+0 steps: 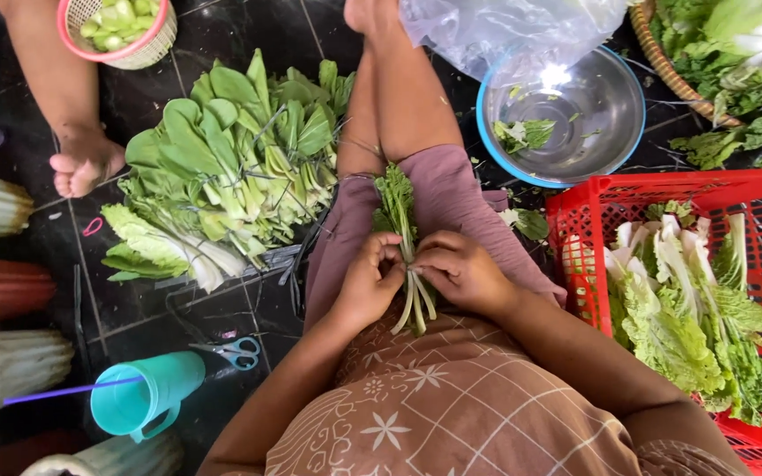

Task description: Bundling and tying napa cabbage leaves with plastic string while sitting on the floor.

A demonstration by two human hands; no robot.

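Note:
A small bunch of green leafy stems [399,220] lies on my lap, leaves pointing away from me and pale stalk ends toward me. My left hand [370,280] and my right hand [460,271] both pinch the bunch at its stalks, fingers closed around it from either side. My legs stretch forward under the bunch, covered by mauve shorts [451,189].
A heap of bok choy-like greens [227,159] lies on the dark floor at left. A red crate [756,198] of leafy cabbage stands at right, a steel bowl [593,123] with a plastic bag behind it. Scissors [238,351], a teal jug [147,394] and another person's foot [84,163] are at left.

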